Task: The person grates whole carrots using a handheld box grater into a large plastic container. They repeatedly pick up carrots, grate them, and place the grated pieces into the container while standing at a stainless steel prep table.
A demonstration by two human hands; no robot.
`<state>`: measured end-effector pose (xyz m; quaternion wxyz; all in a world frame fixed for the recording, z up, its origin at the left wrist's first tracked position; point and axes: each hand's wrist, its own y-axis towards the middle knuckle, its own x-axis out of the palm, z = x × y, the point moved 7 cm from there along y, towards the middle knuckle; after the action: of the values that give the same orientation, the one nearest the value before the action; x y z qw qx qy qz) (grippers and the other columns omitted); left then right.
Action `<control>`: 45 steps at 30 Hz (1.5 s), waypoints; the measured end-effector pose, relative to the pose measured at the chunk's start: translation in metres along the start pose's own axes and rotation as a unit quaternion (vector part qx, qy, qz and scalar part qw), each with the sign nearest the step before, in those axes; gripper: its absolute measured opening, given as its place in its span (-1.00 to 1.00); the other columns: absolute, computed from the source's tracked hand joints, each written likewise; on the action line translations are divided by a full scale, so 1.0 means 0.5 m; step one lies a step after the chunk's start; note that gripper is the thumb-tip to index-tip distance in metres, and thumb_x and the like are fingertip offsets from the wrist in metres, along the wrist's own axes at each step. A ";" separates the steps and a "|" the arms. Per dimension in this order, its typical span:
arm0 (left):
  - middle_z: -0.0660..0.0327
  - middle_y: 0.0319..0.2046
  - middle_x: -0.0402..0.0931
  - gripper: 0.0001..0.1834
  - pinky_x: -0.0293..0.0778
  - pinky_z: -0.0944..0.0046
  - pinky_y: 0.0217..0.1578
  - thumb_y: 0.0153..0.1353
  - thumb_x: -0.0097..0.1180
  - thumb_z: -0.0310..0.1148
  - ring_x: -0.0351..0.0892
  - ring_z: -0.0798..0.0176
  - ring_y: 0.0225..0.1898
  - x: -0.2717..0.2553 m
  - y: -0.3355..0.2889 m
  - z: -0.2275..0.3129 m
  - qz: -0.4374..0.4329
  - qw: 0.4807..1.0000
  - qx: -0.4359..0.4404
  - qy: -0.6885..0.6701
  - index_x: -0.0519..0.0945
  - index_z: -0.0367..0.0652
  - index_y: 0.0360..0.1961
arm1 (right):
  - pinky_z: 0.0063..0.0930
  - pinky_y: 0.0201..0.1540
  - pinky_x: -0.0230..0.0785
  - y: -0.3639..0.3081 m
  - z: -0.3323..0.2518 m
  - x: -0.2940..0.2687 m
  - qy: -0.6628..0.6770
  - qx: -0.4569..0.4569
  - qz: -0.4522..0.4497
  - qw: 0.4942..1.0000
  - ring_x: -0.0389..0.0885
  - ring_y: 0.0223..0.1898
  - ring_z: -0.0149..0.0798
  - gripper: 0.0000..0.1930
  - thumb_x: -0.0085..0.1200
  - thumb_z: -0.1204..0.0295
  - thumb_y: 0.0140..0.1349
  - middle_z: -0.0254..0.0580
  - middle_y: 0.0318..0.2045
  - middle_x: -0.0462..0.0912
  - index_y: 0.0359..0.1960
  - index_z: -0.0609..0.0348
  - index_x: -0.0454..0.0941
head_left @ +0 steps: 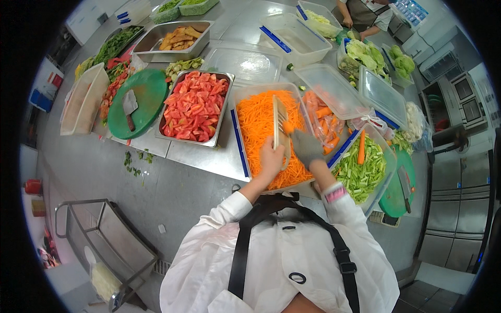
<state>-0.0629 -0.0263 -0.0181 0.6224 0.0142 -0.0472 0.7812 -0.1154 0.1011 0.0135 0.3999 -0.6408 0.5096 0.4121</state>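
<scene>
The short, rounded orange carrot piece [287, 127] was against the face of a long, narrow, pale grater [281, 117], above the rectangular clear plastic tub with blue side strips [239, 143]. That tub was filled with thin orange carrot shreds [255, 117], and the grater stood tilted over them, within the tub's outline. The person's bare left hand [271, 157] had its fingers wrapped around the grater's near part. The right hand [308, 150], in a grey knitted glove, grasped the carrot piece from the right; how each finger was bent could not be told, as the back of the glove hid most of them.

Just left of the tub was a rectangular steel tray [225, 112] heaped with red tomato wedges [193, 104]. Further left of the tub, a cleaver with a dark handle [130, 103] lay on a round green cutting board [152, 96]. Right of the tub, a clear plastic bag [334, 136] held whole orange carrots; just beside the tub on its near right, a clear plastic container [384, 187] held chopped pale-green stalks [355, 175], with one long orange carrot [361, 147] on top.
</scene>
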 end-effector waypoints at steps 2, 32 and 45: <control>0.17 -0.50 0.47 -0.79 0.39 0.34 -0.41 0.03 -0.07 -0.52 0.44 0.37 -0.47 0.004 -0.005 0.021 -0.022 1.000 -0.018 -0.002 0.48 -0.31 -0.26 | -0.11 -0.06 0.35 -0.023 -0.012 0.014 -0.013 -0.020 0.001 1.000 0.53 -0.16 0.10 -0.63 -0.26 0.18 0.28 0.09 -0.20 0.56 -0.17 0.20 0.48; 0.18 -0.43 0.50 -0.79 0.41 0.35 -0.35 0.08 -0.05 -0.52 0.47 0.38 -0.40 0.002 -0.007 -0.008 -0.045 0.998 -0.022 0.033 0.47 -0.35 -0.24 | -0.06 -0.15 0.36 -0.023 -0.019 0.009 -0.008 -0.058 0.042 0.997 0.55 -0.27 0.09 -0.70 -0.21 0.20 0.26 0.07 -0.39 0.57 -0.31 0.13 0.50; 0.20 -0.46 0.48 -0.82 0.38 0.37 -0.41 0.06 -0.06 -0.54 0.45 0.38 -0.45 0.002 -0.009 0.015 -0.040 0.999 -0.012 0.026 0.48 -0.32 -0.29 | -0.10 -0.21 0.42 -0.013 -0.021 0.014 -0.049 -0.004 0.006 0.999 0.61 -0.29 0.09 -0.72 -0.16 0.28 0.22 0.14 -0.33 0.60 -0.31 0.24 0.51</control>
<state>-0.0588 -0.0252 -0.0102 0.6540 -0.0113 -0.0399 0.7554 -0.1066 0.0901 0.0112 0.4197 -0.6182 0.4916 0.4472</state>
